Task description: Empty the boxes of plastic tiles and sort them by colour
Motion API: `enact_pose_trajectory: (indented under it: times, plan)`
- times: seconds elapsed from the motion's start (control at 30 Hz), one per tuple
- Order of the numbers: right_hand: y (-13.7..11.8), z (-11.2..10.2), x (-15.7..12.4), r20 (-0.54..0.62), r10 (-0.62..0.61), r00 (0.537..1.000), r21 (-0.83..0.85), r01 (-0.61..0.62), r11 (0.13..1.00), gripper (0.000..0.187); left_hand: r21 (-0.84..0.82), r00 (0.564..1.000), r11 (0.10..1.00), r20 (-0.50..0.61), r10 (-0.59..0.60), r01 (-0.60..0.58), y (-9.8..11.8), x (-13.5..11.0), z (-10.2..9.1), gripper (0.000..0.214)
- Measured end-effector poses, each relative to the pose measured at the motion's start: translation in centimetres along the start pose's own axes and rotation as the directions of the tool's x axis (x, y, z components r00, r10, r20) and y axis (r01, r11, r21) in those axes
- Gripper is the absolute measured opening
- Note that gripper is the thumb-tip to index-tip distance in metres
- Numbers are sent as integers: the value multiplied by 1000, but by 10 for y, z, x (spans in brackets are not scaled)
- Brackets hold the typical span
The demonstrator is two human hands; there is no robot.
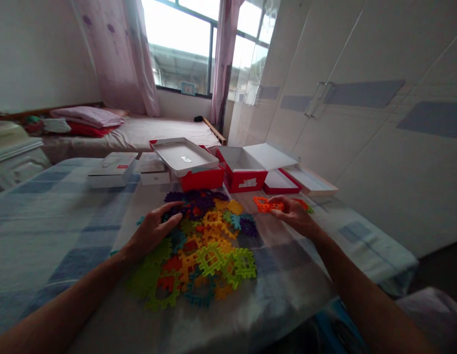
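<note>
A heap of flat plastic interlocking tiles [209, 246] in purple, yellow, green, orange and teal lies on a clear sheet over the checked bedcover. My left hand [154, 228] rests on the heap's left side, fingers stretched out flat toward the purple tiles [193, 199]. My right hand [292, 214] is off to the right of the heap, fingers closed around an orange tile [265, 204] that sticks out to its left.
Behind the heap stand an open red box [202, 179] with a white tray lid [184, 156], another open red-and-white box [246, 169], flat lids [283, 181] and two white boxes [112, 169]. White wardrobe doors [361, 123] fill the right; a second bed and a window lie beyond.
</note>
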State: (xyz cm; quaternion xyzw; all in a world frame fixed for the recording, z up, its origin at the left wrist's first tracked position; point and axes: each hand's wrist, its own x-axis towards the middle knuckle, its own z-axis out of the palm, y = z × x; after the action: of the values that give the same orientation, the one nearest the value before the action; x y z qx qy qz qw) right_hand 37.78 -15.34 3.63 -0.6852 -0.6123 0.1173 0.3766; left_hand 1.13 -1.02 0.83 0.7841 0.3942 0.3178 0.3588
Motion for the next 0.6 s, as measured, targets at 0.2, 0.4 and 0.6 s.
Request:
enact_pose_trajectory:
  times: [0.2, 0.4, 0.6]
  plan:
    - [64, -31, 8, -292, 29, 956, -335, -130, 933, 32, 37, 1000, 999, -14, -9, 9, 3, -1, 0, 62]
    - [93, -30, 20, -347, -65, 935, -466, -112, 878, 43, 20, 1000, 1000, 1, -16, 16, 0, -1, 0, 63]
    - [122, -54, 13, -480, 73, 874, -518, -349, 781, 39, 51, 1000, 999, -8, 1, 0, -2, 1, 1, 61]
